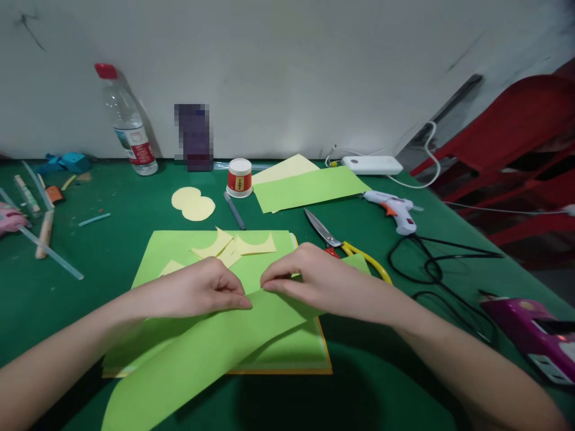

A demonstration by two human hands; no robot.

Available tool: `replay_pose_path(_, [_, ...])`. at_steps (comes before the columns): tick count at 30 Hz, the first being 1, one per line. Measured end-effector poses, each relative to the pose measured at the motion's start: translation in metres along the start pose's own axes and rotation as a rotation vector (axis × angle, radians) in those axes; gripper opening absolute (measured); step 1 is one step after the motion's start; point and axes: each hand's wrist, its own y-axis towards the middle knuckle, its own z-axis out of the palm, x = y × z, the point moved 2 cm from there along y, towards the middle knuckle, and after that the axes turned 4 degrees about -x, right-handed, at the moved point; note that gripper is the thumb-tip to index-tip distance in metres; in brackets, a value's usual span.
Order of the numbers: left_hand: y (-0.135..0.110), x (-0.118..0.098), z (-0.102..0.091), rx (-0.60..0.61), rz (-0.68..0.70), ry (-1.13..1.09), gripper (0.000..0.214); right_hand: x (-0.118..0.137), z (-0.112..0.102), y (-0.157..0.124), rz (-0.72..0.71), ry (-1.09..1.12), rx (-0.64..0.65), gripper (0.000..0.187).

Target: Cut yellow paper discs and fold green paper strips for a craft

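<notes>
A long strip of light green paper (193, 353) slants across the front of the table, its near end curling at the lower left. My left hand (204, 287) pinches its upper edge near the middle. A little to the right, my right hand (305, 278) grips the same edge between thumb and fingers. Beneath the strip lies a stack of green paper (287, 353) with a yellow-orange sheet showing at its border. Pale yellow paper scraps (256, 244) with curved cut-outs rest on the stack, just beyond my hands.
Yellow-handled scissors (323, 228), a grey marker (234, 211) and pale yellow paper circles (194, 205) lie beyond. Farther back stand a paper cup (239, 178) and a water bottle (130, 129). A glue gun (395, 209), its black cord and a purple power strip (532, 335) are at right.
</notes>
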Motion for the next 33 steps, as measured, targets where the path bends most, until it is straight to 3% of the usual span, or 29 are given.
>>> replay_pose_path(4, [-0.004,-0.002,-0.005,0.005,-0.005,-0.01,0.035,-0.01,-0.012,-0.003,-0.059,0.011,-0.002,0.024])
replay_pose_path(11, [-0.008,0.0,-0.024,-0.017,-0.009,0.018,0.034,-0.04,-0.055,-0.011,0.072,-0.003,0.059,0.026])
replay_pose_path(14, [-0.006,0.0,-0.021,-0.013,0.001,0.026,0.034,-0.037,-0.05,-0.008,0.062,-0.09,0.072,0.026])
replay_pose_path(21, [-0.002,-0.001,-0.01,-0.087,0.046,0.119,0.037,-0.014,-0.015,-0.001,-0.092,-0.263,-0.018,0.026])
replay_pose_path(28, [-0.016,-0.005,-0.024,-0.17,0.012,0.235,0.037,-0.02,-0.034,-0.006,-0.145,-0.201,-0.051,0.026])
replay_pose_path(33, [-0.013,-0.006,-0.024,-0.181,0.025,0.262,0.034,-0.015,-0.03,-0.007,-0.111,-0.227,-0.051,0.025])
